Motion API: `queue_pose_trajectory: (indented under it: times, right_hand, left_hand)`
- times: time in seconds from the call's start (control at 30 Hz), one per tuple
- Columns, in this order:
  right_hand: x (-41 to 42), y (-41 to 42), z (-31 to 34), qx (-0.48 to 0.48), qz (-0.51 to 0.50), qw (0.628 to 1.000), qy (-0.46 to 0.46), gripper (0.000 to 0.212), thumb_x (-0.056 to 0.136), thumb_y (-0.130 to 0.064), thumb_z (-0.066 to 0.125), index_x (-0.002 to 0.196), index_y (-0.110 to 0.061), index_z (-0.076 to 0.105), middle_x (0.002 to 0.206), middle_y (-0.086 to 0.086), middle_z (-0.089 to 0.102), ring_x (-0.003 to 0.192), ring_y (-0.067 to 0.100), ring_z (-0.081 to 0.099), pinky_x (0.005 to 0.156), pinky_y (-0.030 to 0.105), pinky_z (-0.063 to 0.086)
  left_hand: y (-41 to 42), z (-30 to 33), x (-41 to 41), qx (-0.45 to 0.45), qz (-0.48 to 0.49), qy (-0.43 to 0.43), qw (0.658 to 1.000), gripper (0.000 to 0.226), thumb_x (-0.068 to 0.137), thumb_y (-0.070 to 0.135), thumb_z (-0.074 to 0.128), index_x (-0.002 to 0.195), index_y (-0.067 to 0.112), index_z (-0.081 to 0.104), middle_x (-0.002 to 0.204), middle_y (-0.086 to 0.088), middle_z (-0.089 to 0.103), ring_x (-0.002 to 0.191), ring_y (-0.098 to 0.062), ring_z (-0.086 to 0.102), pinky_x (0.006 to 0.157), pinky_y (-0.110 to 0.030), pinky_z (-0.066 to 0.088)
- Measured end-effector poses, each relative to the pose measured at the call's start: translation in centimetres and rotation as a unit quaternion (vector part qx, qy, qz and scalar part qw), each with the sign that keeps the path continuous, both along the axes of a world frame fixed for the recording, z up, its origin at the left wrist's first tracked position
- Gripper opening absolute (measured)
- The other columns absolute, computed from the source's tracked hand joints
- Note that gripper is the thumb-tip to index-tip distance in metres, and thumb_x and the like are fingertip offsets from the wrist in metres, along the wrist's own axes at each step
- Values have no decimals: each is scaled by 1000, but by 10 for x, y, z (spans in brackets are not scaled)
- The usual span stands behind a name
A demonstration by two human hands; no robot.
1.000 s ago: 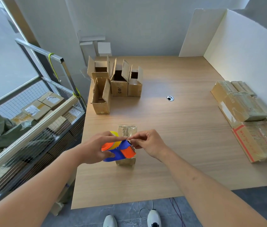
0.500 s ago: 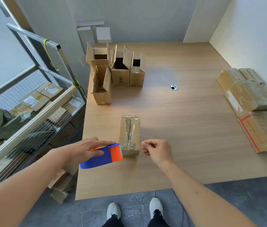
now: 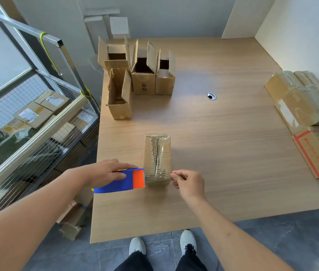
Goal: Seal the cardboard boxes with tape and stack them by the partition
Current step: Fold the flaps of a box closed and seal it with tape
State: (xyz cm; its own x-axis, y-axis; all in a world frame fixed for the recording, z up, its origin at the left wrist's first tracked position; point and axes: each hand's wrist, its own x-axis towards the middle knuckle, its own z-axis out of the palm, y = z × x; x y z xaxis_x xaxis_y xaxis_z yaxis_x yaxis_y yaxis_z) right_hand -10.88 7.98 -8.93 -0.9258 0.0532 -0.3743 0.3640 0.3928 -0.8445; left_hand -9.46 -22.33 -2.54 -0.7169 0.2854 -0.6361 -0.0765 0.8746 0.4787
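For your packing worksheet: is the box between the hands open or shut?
Shut. The box has its flaps folded flat, meeting at a centre seam under shiny clear tape. The four boxes behind stand open.

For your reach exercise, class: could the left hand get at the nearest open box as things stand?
Probably not yet. The left hand grips the tape dispenser beside the taped box. The table between it and the nearest open box is bare, but the hand would first need freeing.
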Motion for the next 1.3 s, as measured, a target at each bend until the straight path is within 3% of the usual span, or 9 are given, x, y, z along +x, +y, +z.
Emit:
queue_pose_trajectory:
  times: [0.17, 0.27, 0.4, 0.47, 0.57, 0.67, 0.83, 1.1, 1.3]
  right_hand:
    - [5, 3, -13, -30, -13, 999, 14, 16, 88, -18, 79, 93, -33, 78, 84, 0, 78, 62, 10, 69, 71, 31, 61]
    - [6, 9, -22, 45, 38, 998, -1, 54, 90, -44, 73, 140, -44, 50, 98, -8, 67, 79, 13, 62, 82, 31, 51]
    - [4, 9, -21, 36, 91, 992, 76, 49, 100, -25, 62, 144, -43, 49, 110, -6, 62, 77, 13, 54, 82, 35, 50]
    - [-2, 5, -18, 127, 123, 971, 159, 46, 104, -16, 51, 148, -30, 51, 132, -3, 57, 110, 16, 57, 102, 40, 46]
    - [-14, -6, -13, 227, 233, 922, 212, 50, 110, -29, 34, 159, -23, 31, 168, -7, 19, 154, 10, 15, 126, 37, 16]
    - [-22, -12, -20, 291, 333, 877, 188, 63, 108, -48, 17, 163, -22, 5, 168, -11, -12, 153, 6, -18, 127, 37, -7]
    - [-23, -11, -30, 382, 358, 827, 205, 65, 105, -55, 11, 161, -31, -12, 169, -5, -18, 154, 14, -21, 126, 46, -9]
    - [-24, -12, -30, 393, 373, 820, 185, 58, 102, -61, -3, 155, -46, -20, 166, -6, -27, 152, 15, -28, 124, 46, -13]
    - [-25, -13, -23, 392, 388, 819, 157, 61, 98, -63, -5, 153, -47, -24, 163, -7, -34, 148, 13, -35, 123, 46, -16]
  left_hand:
    - [0, -5, -8, 2, -13, -1, 1000, 46, 109, 36, 41, 145, 65, 35, 110, 15, 50, 104, 1, 46, 93, -33, 32]
    - [-2, -9, -7, 13, -6, 0, 1000, 47, 108, 36, 42, 143, 67, 35, 112, 15, 51, 107, -1, 46, 94, -33, 32]
    - [3, -19, -6, 29, 5, 6, 1000, 47, 108, 37, 41, 142, 69, 34, 109, 15, 51, 107, -3, 47, 98, -36, 33]
    - [13, -24, -3, 40, 13, 7, 999, 47, 108, 39, 40, 139, 73, 32, 110, 13, 51, 110, -10, 48, 101, -38, 34]
    - [33, -29, 2, 71, 30, 9, 997, 47, 107, 41, 40, 136, 77, 30, 110, 15, 51, 106, -6, 48, 92, -35, 35]
    - [42, -35, 5, 90, 48, 13, 995, 47, 107, 42, 40, 137, 77, 28, 110, 14, 50, 104, -6, 48, 92, -37, 36]
    - [28, -43, 18, 138, 61, 7, 989, 50, 108, 39, 43, 138, 76, 29, 110, 11, 51, 107, -10, 51, 99, -36, 39]
    - [9, -48, 27, 108, 54, 7, 993, 47, 109, 41, 36, 142, 73, 26, 109, 9, 51, 104, -11, 52, 101, -41, 40]
    - [15, -62, 32, 109, 79, -3, 991, 43, 108, 47, 33, 128, 84, 24, 122, 11, 54, 116, -12, 51, 104, -39, 35]
